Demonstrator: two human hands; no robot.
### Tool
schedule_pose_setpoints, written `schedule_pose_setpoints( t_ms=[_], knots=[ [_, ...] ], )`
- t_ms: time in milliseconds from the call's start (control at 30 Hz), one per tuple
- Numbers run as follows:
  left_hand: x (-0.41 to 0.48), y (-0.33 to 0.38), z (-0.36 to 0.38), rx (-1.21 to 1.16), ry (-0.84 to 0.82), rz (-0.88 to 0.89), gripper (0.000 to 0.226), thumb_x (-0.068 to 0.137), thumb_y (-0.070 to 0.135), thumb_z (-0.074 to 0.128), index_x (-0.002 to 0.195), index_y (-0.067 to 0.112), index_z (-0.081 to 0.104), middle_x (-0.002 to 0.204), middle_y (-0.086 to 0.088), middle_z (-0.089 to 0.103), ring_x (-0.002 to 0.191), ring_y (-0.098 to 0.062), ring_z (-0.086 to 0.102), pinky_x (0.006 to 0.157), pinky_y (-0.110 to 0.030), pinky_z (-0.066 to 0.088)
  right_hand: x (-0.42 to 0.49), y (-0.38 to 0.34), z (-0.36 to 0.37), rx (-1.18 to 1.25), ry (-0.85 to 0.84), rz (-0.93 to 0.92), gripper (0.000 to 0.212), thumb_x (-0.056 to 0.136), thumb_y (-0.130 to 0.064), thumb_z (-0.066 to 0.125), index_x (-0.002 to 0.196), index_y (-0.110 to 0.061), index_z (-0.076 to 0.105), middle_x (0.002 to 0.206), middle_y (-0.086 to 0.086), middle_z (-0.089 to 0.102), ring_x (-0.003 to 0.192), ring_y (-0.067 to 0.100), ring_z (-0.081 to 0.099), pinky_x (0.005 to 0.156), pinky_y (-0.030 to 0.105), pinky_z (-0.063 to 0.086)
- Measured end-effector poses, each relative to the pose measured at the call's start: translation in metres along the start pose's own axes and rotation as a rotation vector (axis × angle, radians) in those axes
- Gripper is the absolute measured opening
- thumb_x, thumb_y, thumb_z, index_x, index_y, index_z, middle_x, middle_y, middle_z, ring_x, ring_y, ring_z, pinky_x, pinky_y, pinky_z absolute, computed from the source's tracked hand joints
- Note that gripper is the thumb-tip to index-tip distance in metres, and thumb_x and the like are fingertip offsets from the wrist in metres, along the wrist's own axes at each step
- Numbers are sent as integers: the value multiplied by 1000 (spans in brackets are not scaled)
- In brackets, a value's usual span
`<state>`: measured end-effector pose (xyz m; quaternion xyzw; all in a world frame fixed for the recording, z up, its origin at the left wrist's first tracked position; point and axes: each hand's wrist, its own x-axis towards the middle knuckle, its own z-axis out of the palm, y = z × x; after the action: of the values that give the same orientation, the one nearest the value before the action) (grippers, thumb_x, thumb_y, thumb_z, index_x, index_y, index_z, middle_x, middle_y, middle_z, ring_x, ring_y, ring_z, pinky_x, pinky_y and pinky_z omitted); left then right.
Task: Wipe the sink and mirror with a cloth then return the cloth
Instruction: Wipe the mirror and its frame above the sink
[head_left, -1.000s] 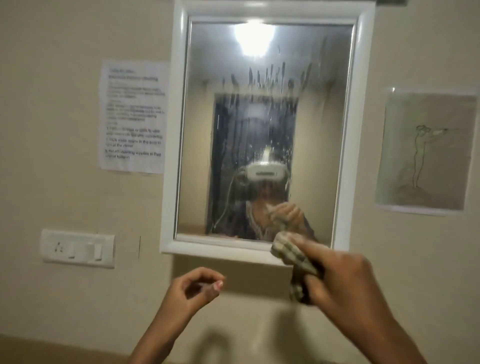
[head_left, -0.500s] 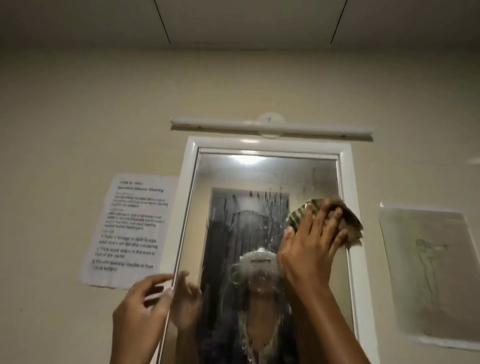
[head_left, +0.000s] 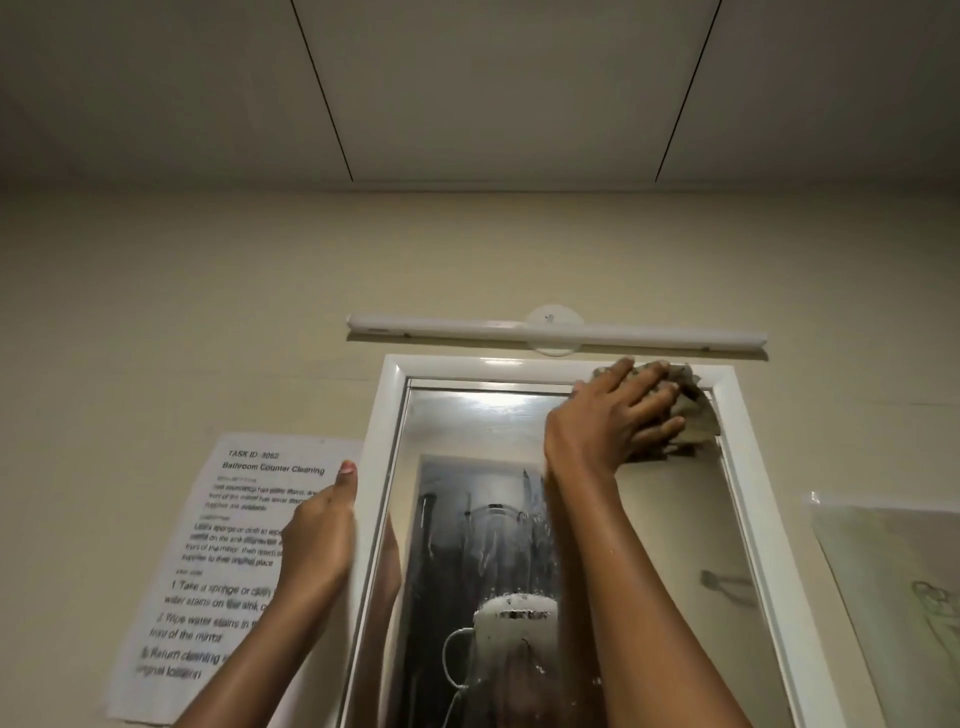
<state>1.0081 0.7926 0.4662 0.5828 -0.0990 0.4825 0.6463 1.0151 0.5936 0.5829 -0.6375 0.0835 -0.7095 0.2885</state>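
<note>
A white-framed mirror (head_left: 483, 431) hangs on the beige wall, its glass streaked with water marks lower down. My right hand (head_left: 613, 415) presses a crumpled grey-brown striped cloth (head_left: 691, 415) flat against the glass at the mirror's top right corner. My left hand (head_left: 324, 535) rests on the left side of the mirror's frame, thumb up, with nothing in it. The sink is out of view.
A white tube light (head_left: 556, 332) is mounted just above the mirror. A printed instruction sheet (head_left: 228, 561) is stuck on the wall at the left. A pale drawing sheet (head_left: 898, 597) hangs at the right. The ceiling fills the top of the view.
My right hand has moved the cloth from below the mirror up to its top right corner. My left hand has risen to the mirror's left frame. The view has tilted upward.
</note>
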Motion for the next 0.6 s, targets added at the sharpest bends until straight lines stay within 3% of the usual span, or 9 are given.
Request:
schedule_pose_setpoints(
  t_ms=[100, 200, 333, 433, 500, 600],
  knots=[
    [10, -3, -6, -66, -49, -3, 61, 90, 58, 29, 105, 13, 67, 104, -14, 69, 98, -34, 62, 98, -48, 46, -12, -30, 14, 33, -6, -118, 58, 92, -20, 42, 144, -4, 21, 154, 21, 11, 141, 42, 5, 113, 61, 1],
    [19, 1, -10, -110, -92, -18, 68, 91, 58, 24, 103, 6, 67, 95, -15, 69, 90, -31, 64, 90, -42, 49, -44, -70, 31, 85, -85, -422, 63, 86, -11, 41, 145, -6, 19, 154, 18, 16, 141, 37, 9, 113, 58, 0],
    [23, -1, -13, -184, -128, -61, 71, 92, 58, 19, 104, 4, 64, 85, -10, 66, 79, -21, 62, 83, -37, 48, -91, -115, 45, 148, -303, -807, 55, 89, -16, 44, 140, -8, 27, 153, 14, 22, 140, 32, 14, 113, 53, 3],
    [23, -2, -13, -203, -153, -52, 75, 92, 58, 18, 110, 1, 62, 88, -12, 66, 85, -25, 63, 89, -39, 47, -88, -110, 49, 138, -326, -963, 47, 84, -14, 51, 131, -11, 42, 151, 9, 29, 141, 31, 16, 113, 56, 7],
    [23, -1, -13, -207, -161, -54, 75, 92, 58, 17, 113, 0, 61, 95, -16, 64, 90, -30, 61, 91, -42, 46, -71, -93, 48, 103, -322, -1052, 47, 87, -18, 52, 132, -18, 43, 151, 5, 30, 141, 30, 17, 112, 61, 5],
    [23, 0, -14, -234, -193, -79, 74, 92, 58, 18, 112, 0, 59, 93, -14, 65, 85, -27, 61, 89, -41, 45, -34, -62, 34, 58, -287, -1044, 50, 85, -19, 54, 134, -23, 44, 150, 3, 33, 139, 32, 22, 113, 60, 10]
  ],
)
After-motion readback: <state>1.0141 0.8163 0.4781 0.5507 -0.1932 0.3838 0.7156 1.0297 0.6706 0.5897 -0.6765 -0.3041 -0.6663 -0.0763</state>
